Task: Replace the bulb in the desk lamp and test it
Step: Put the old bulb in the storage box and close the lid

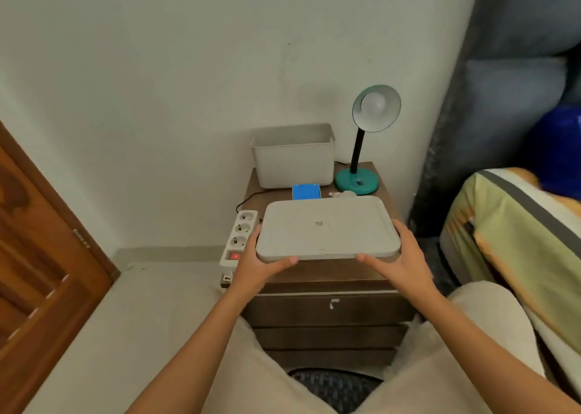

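A teal desk lamp stands at the back right of a brown nightstand, its shade tilted toward me with a white bulb inside, unlit. A loose bulb lies by the lamp's base, partly hidden behind a grey lid. I hold that lid flat above the nightstand, my left hand on its left front corner and my right hand on its right front corner. Behind it an open grey box sits against the wall, with a blue carton in front of it.
A white power strip with a lit red switch hangs at the nightstand's left side, a black cord running to it. A wooden door is at the left, a bed at the right. My knees flank the drawers.
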`<state>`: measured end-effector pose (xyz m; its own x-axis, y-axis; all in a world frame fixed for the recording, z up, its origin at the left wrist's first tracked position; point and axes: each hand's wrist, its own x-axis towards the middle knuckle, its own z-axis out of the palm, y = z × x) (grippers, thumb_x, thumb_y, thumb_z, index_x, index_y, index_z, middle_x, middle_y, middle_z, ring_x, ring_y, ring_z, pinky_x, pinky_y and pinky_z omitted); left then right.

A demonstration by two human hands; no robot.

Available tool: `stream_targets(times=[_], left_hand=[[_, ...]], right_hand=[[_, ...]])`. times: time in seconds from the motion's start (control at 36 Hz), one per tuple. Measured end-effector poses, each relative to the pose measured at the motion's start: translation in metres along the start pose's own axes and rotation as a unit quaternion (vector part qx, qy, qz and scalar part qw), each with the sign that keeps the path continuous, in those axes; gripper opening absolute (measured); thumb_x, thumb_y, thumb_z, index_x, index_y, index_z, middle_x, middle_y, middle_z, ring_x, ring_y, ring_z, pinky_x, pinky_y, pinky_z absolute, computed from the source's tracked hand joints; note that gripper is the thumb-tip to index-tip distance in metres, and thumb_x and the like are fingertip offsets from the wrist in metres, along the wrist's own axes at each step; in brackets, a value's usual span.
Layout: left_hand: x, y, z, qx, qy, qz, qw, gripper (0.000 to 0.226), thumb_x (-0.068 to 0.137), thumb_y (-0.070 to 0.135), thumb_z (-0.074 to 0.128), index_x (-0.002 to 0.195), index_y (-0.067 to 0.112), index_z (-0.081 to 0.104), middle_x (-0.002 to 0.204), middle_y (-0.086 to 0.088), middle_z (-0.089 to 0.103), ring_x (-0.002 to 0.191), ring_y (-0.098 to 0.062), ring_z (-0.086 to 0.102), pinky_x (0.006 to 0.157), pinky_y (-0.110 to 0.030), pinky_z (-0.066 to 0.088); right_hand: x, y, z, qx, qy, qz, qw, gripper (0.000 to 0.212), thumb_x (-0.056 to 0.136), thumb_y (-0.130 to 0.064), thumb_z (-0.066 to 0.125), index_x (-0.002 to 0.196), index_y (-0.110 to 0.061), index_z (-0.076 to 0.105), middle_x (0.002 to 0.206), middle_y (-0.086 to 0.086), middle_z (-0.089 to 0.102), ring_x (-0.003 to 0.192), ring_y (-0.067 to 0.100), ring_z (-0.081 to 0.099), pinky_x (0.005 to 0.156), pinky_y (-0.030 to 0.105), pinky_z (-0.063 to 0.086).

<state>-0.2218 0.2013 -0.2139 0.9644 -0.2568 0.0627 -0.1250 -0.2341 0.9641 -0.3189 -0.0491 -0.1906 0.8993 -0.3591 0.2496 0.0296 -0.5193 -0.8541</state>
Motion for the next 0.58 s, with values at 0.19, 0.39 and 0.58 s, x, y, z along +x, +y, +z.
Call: stream_targets(times=[0.19, 0.39, 0.58], left_hand=[[-0.025, -0.029, 0.016, 0.075, -0.030, -0.019, 0.997, 0.072, 0.069, 0.015, 0.082, 0.116, 0.036, 0.031, 0.107, 0.031, 0.041, 0.095, 0.016, 0.043, 0.073, -0.002, 0.043], [-0.016, -0.047, 0.019, 0.145, -0.033, -0.025, 0.989, 0.092, 0.063, 0.037, 0.085, 0.136, 0.024, 0.030, 0.125, 0.014, 0.036, 0.113, 0.000, 0.036, 0.091, -0.015, 0.035], [0.007, -0.058, 0.019, 0.285, -0.073, -0.020, 0.955, 0.098, 0.056, 0.067, 0.074, 0.133, 0.022, 0.032, 0.134, 0.001, 0.038, 0.125, -0.013, 0.034, 0.099, -0.031, 0.036]], right_hand=[[-0.022, 0.035, 0.007, -0.070, -0.077, 0.107, 0.989, 0.100, 0.064, -0.047, 0.079, 0.142, -0.019, 0.023, 0.146, 0.003, 0.036, 0.130, 0.019, 0.038, 0.103, 0.034, 0.036], [-0.010, 0.047, 0.012, -0.146, -0.143, 0.093, 0.974, 0.085, 0.073, -0.041, 0.074, 0.138, -0.012, 0.027, 0.142, 0.009, 0.037, 0.126, 0.021, 0.038, 0.090, 0.021, 0.028], [0.008, 0.055, 0.017, -0.205, -0.172, 0.086, 0.960, 0.084, 0.079, -0.048, 0.065, 0.141, -0.012, 0.022, 0.146, 0.010, 0.032, 0.130, 0.023, 0.035, 0.103, 0.031, 0.032]])
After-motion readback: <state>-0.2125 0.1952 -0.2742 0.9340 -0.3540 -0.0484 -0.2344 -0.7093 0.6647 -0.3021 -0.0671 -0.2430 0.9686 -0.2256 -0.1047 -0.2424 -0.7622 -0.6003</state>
